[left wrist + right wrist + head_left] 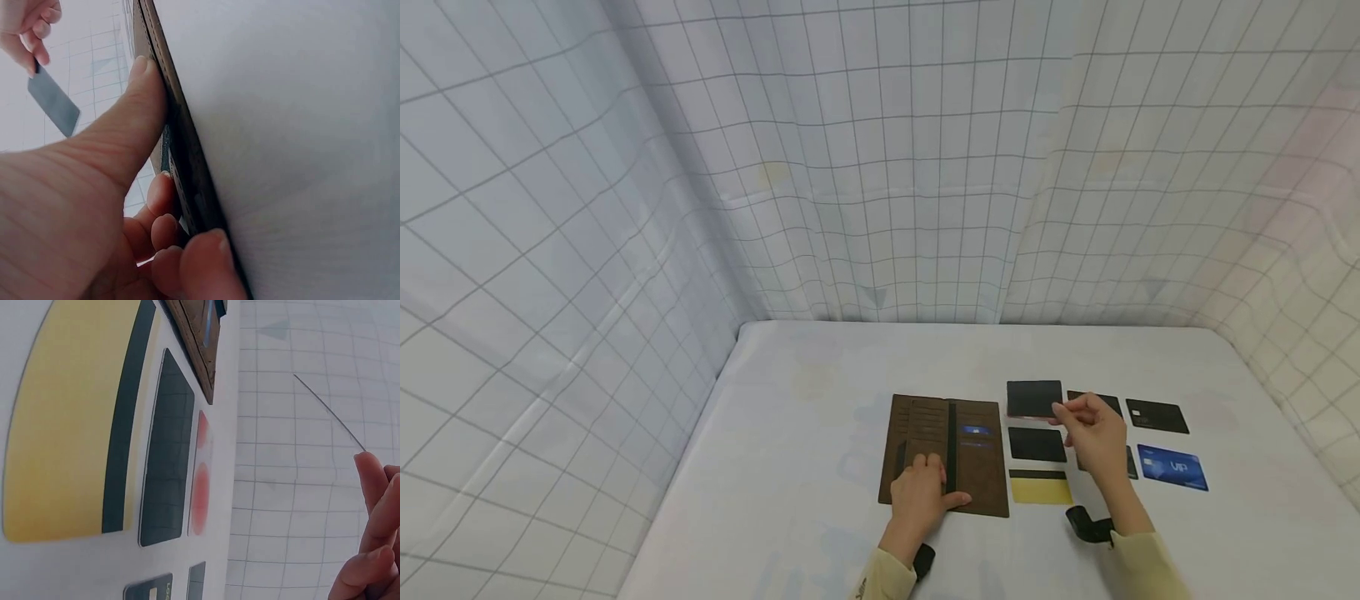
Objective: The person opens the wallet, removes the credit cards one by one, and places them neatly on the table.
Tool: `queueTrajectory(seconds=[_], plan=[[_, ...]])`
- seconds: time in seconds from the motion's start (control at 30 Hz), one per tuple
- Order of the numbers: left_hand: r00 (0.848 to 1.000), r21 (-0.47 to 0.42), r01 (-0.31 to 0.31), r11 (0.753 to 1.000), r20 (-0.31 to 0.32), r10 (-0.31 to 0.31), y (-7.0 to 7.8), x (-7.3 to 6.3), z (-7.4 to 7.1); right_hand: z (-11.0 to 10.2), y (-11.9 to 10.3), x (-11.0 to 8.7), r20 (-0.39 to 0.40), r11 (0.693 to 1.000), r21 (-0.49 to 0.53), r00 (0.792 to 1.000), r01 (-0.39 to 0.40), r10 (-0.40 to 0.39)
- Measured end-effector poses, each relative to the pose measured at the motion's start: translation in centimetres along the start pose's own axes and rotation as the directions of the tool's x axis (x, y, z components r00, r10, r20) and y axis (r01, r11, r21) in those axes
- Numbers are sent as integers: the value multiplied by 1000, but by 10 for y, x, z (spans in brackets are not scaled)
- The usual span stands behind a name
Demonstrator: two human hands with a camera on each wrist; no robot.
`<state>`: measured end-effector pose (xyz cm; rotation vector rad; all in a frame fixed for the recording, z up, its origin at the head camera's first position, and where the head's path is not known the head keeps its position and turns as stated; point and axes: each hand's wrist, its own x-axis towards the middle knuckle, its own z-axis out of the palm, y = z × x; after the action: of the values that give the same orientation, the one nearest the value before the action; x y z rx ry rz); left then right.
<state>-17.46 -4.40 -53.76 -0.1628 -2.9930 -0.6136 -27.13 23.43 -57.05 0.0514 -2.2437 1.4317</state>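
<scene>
A brown bifold wallet (983, 479) lies spread open on the table, with a blue card (976, 431) showing in a slot on its right side. My left hand (919, 493) rests on the wallet's lower part, thumb (140, 94) laid on it and fingers (165, 231) bent. To the right, my right hand (1099, 437) pinches a dark card (1032, 397) by its corner. That card is raised off the table, seen edge-on in the right wrist view. Below it lies a card with red spots (200, 500), mostly hidden in the head view.
Right of the wallet lie a black card (1037, 444), a yellow card with a dark stripe (1041, 490), a blue VIP card (1172, 467) and another black card (1157, 416). My right hand partly covers two more dark cards. Gridded curtains surround the white table (790, 450).
</scene>
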Motion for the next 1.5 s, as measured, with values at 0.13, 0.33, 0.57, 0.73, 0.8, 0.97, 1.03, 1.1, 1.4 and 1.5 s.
queueTrajectory(seconds=[0.13, 0.33, 0.57, 0.73, 0.8, 0.97, 1.03, 1.1, 1.4, 1.5], plan=[[1000, -3, -1, 1000, 0, 1, 0, 0, 0, -12, 1, -5, -34, 999, 9, 999, -38, 38], [1000, 4, 0, 1000, 1, 0, 0, 1, 2, -43, -50, -21, -66, 993, -16, 991, -115, 113], [1000, 16, -9, 1000, 2, 9, -1, 1, 2, -74, -78, -38, -115, 977, -9, 971, -213, 210], [1000, 26, -2, 1000, 1, 2, -2, 1, 2, -92, -76, -47, -70, 946, -52, 946, -321, 317], [1000, 28, 1, 1000, 1, -1, -2, 1, 2, -96, -73, -50, -32, 932, -89, 936, -351, 350], [1000, 24, -2, 1000, 1, 2, -2, 1, 2, -103, -63, -60, 80, 888, -224, 901, -402, 427], [1000, 20, -4, 1000, 1, 4, -1, 1, 2, -106, -58, -64, 111, 863, -285, 880, -417, 462], [1000, 21, -2, 1000, 5, 2, -2, 2, 3, -109, -53, -68, 135, 840, -329, 859, -432, 495], [1000, 13, 6, 1000, 2, -6, -3, 2, 3, -116, -39, -74, 170, 795, -383, 810, -471, 562], [1000, 15, 4, 1000, 7, -4, -3, 2, 3, -115, -38, -76, 145, 777, -409, 806, -480, 574]])
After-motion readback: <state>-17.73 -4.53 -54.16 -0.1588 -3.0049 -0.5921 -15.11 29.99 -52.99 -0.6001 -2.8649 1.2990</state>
